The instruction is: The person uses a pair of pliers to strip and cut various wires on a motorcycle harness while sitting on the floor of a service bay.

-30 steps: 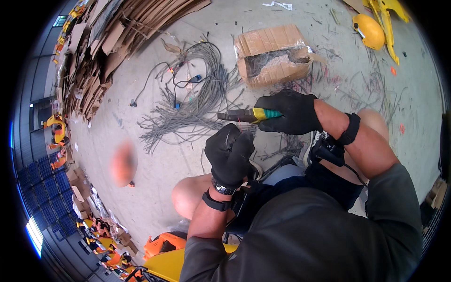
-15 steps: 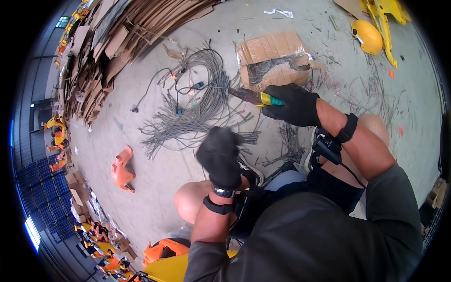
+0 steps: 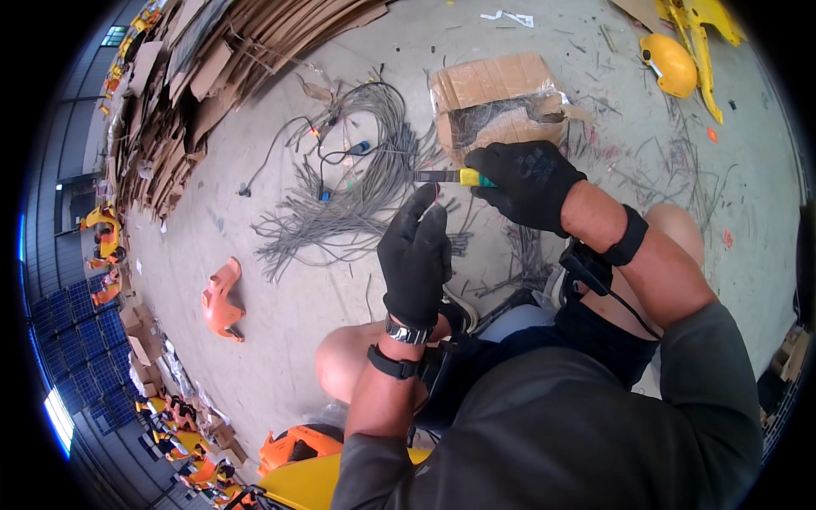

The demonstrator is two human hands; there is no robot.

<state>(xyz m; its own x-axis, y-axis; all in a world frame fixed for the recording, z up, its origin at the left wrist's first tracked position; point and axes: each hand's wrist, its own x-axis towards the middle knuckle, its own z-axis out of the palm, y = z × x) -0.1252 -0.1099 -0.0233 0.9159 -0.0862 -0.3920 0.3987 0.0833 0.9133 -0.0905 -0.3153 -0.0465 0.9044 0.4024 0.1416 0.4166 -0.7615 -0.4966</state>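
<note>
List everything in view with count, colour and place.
pliers: 1, green-and-yellow handles, in right grip
thin wire: 1, pinkish, at left grip
cables: many, grey, heaped ahead
connectors: 2, blue, among cables
cardboard box: 1, brown, upper centre
offcuts: many, grey, floor near box
flattened cardboard: one stack, brown, upper left
rounded shell: 1, yellow, upper right
curved panel: 1, orange, floor at left
casing: 1, orange, bottom
mesh panels: several, blue, lower left
distant machinery: several, yellow and orange, left edge
wristwatch: 1, silver, left wrist
left grip: 1, black-gloved, centre
right grip: 1, black-gloved, centre right
</note>
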